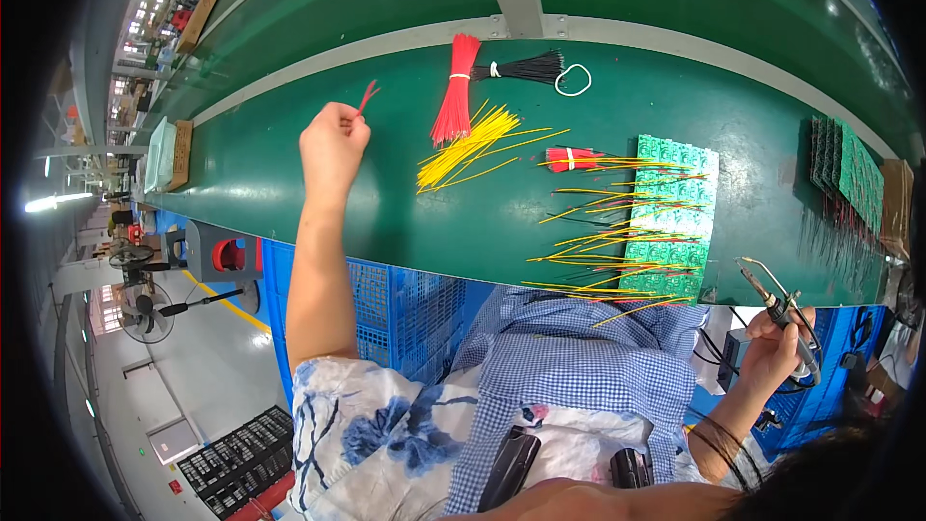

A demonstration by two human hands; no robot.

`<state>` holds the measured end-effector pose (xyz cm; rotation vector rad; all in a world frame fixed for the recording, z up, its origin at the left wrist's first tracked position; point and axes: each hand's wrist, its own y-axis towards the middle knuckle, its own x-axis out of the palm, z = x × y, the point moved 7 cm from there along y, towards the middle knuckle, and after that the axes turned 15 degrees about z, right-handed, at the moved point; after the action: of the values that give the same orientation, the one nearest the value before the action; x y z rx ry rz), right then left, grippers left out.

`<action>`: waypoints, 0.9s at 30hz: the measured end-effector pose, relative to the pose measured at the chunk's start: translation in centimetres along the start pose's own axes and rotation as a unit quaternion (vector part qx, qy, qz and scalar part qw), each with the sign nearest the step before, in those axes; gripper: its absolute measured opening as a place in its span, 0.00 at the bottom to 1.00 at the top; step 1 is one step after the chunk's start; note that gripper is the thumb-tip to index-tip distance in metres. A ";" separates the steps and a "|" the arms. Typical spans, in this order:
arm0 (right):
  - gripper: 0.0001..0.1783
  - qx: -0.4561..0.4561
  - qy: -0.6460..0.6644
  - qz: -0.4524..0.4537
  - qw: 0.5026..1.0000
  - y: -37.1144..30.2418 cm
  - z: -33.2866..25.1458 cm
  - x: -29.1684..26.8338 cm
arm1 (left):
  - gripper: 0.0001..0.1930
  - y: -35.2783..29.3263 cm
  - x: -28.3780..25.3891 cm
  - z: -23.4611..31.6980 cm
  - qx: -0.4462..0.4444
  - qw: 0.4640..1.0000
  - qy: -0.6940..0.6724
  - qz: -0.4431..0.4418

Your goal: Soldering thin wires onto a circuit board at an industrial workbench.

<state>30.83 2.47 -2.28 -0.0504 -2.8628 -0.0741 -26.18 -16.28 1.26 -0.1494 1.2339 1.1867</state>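
Note:
My left hand [335,150] is raised over the left part of the green bench, its fingers pinched on a few short red wires [367,96]. At the right, near the bench's front edge, my right hand [774,345] grips a soldering iron [779,314] with its tip pointing up and to the left. Between the hands lies a green circuit board panel [666,217], with yellow and red wires [588,256] sticking out to its left. A small red wire bundle [569,158], tied with a white band, lies by the panel's upper left corner.
Loose yellow wires [468,150] lie mid-bench beside a tied red wire bundle [456,87]. Behind them are a black wire bundle [526,68] and a white loop [574,80]. Stacked boards [849,169] with dark wires stand far right. A blue crate [395,309] sits below the bench edge.

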 end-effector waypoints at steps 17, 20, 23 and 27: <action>0.14 -0.184 -0.044 -0.095 0.977 -1.5 -4.0 11.5 | 0.05 -17.2 0.4 25.8 0.125 0.808 -0.409 -0.406; 0.13 -0.143 -0.036 -0.122 0.982 -1.9 -3.5 13.1 | 0.08 -18.9 1.0 28.0 0.179 0.802 -0.413 -0.393; 0.12 -0.050 -0.034 -0.117 0.991 -1.9 -1.7 13.4 | 0.08 -19.6 0.3 29.2 0.210 0.781 -0.441 -0.389; 0.12 -0.085 -0.034 -0.140 0.986 -2.3 -1.1 13.9 | 0.09 -19.7 -0.1 29.7 0.251 0.791 -0.448 -0.332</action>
<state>17.68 0.47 2.50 0.3223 -2.9030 -0.3786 7.71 -5.63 3.71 0.3374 0.5016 0.1837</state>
